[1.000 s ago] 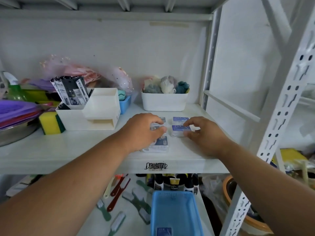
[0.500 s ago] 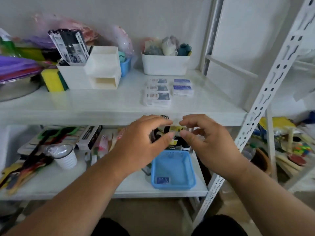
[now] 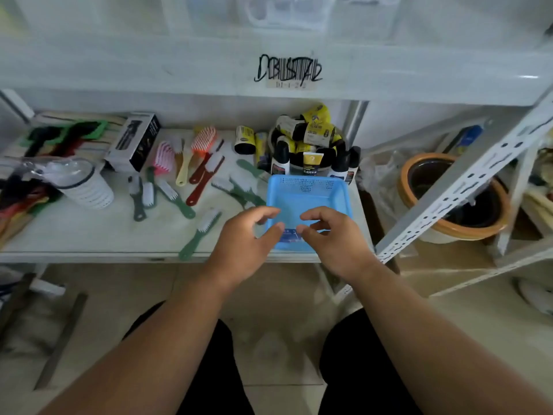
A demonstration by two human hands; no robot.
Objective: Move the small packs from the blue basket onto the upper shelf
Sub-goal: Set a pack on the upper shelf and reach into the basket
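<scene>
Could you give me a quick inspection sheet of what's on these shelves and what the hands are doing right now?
Surface: white lower shelf, crowded on its left side.
Job's things: blue basket at the shelf's front right; one small pack lies in it.
Clutter: brushes, white cup, black box, black-and-yellow tubes.
Grip: left hand and right hand open over the pack, holding nothing.
Cables: nothing seen.
Surroundings: orange-rimmed pot at right; tiled floor below.
</scene>
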